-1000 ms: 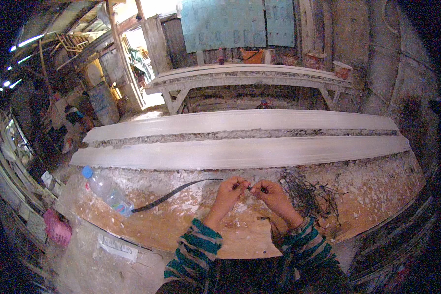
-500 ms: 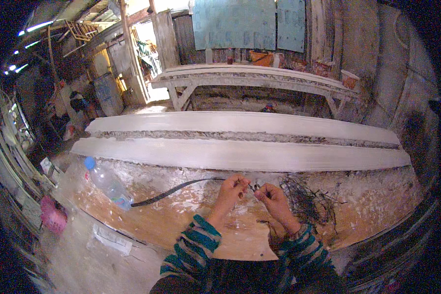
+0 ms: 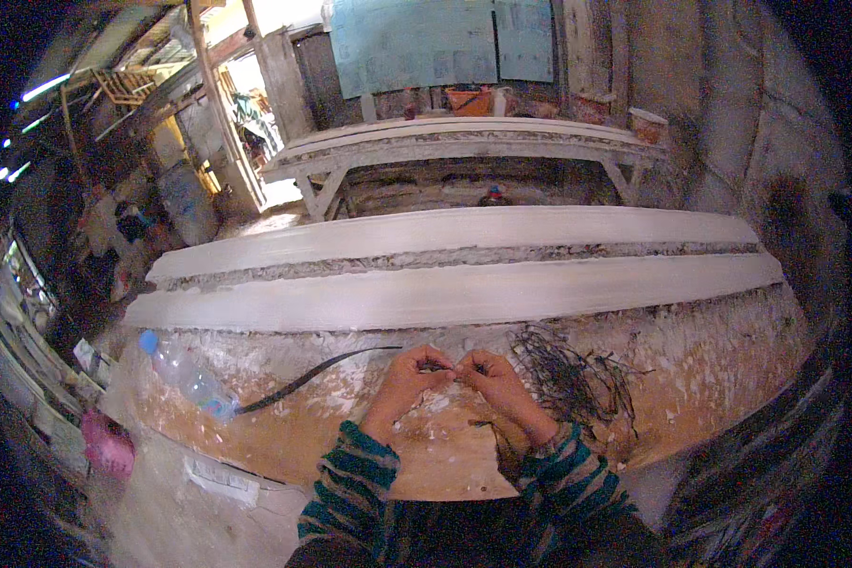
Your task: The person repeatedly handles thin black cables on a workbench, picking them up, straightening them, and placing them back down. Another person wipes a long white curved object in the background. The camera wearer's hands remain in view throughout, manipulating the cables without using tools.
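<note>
The left hand (image 3: 409,381) and the right hand (image 3: 494,381) meet with their fingertips touching or nearly so, and both are closed in a pinch. They seem to grip a small dark strand (image 3: 434,367) between them, but the fingers cover most of it, so I cannot tell its shape. As I judge, the work on this piece is in the middle, because neither hand lets go of it. Just beside the right hand, to its right, lies a loose heap (image 3: 577,379) of thin black strands; I cannot tell whether these are finished or waiting. To the left of the left hand a flat dark strip (image 3: 298,383) curves away to a clear bottle (image 3: 191,381), which lies on its side; whether the strip touches the hand is not clear. Under the hands is the table (image 3: 350,459), brown wood with white smears and flakes. Beyond the hands, two long white boards (image 3: 445,294) lie side by side, with a rough gap between them. Farther ahead stands a pale bench (image 3: 445,142) with an orange tub (image 3: 469,100), below blue panels (image 3: 407,47); far to the left, a bright doorway (image 3: 256,123) opens.
</note>
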A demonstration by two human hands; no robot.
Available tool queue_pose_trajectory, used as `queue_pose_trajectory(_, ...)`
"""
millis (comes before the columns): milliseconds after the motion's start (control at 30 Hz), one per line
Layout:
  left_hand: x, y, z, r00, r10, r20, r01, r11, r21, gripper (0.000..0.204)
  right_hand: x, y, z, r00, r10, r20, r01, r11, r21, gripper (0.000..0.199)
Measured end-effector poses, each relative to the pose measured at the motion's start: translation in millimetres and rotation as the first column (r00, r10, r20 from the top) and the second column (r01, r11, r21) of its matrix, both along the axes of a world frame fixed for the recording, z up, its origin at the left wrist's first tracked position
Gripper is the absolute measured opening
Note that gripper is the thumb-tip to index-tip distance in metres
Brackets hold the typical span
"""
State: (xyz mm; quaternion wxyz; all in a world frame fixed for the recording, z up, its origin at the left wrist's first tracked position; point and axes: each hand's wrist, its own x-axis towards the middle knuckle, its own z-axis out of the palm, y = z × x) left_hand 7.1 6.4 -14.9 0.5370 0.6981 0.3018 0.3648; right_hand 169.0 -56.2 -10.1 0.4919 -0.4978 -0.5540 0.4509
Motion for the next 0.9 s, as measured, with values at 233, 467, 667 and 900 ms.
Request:
queue_pose_trajectory(233, -3.7, -3.9, 10.1, 0.986, 0.057, -0.154, -0.038, 0.992, 0.120, 0.013, -0.6, 6.3, -11.5, 0.960, -0.092, 0.264, 0.063, 0.991, 0.117, 0.016)
queue_pose_trajectory(467, -10.6, 7.3, -0.2, 0.984, 0.061, -0.166, -0.012, 0.959, 0.284, 0.011, -5.3, 5.1, -10.4, 0.947, -0.132, 0.292, 0.076, 0.978, 0.196, 0.018)
queue_pose_trajectory(667, -13.7, 9.1, -4.2, 0.988, 0.061, -0.143, -0.036, 0.985, 0.170, 0.010, -8.1, 1.3, -7.9, 0.955, -0.097, 0.279, 0.048, 0.983, 0.177, 0.020)
queue_pose_trajectory(900, -14.7, 17.3, -5.9, 0.993, 0.029, -0.118, -0.009, 0.985, 0.170, 0.010, -9.6, 3.9, -12.3, 0.947, -0.113, 0.301, 0.045, 0.974, 0.222, 0.017)
